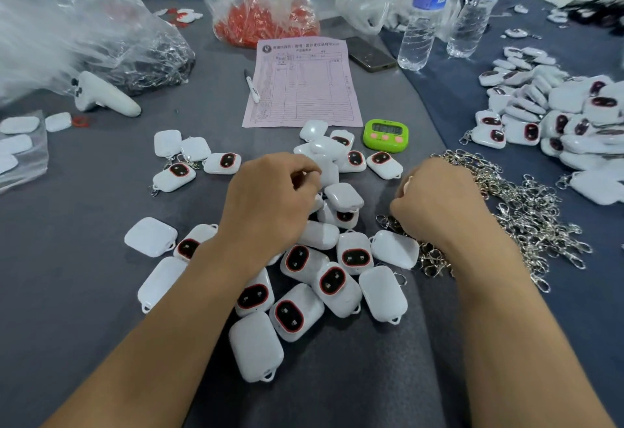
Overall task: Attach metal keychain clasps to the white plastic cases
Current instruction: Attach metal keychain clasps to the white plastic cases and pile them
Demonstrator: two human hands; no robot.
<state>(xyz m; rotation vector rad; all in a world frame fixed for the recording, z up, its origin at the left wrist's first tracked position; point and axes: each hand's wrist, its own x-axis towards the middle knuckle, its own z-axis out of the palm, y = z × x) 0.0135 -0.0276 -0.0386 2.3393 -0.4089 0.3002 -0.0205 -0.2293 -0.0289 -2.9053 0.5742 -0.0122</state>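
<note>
Several white plastic cases [317, 279], some with red-ringed dark windows, lie heaped on the grey table in front of me. My left hand [270, 198] reaches over the heap, and its curled fingers grip one white case [329, 171] at the far side. A tangled pile of metal keychain clasps [520, 211] lies to the right. My right hand [435, 198] is curled at the pile's left edge and pinches a metal clasp [385, 221] that sticks out beneath it. A few cases with clasps on them [174, 176] lie at the left.
Beyond the heap lie a green timer [386, 134], a pink form [300, 83] and a pen [252, 86]. Two water bottles [423, 12] and a phone [369, 54] stand behind. A large pile of cases [553, 113] fills the right. Plastic bags [81, 39] sit at the back left.
</note>
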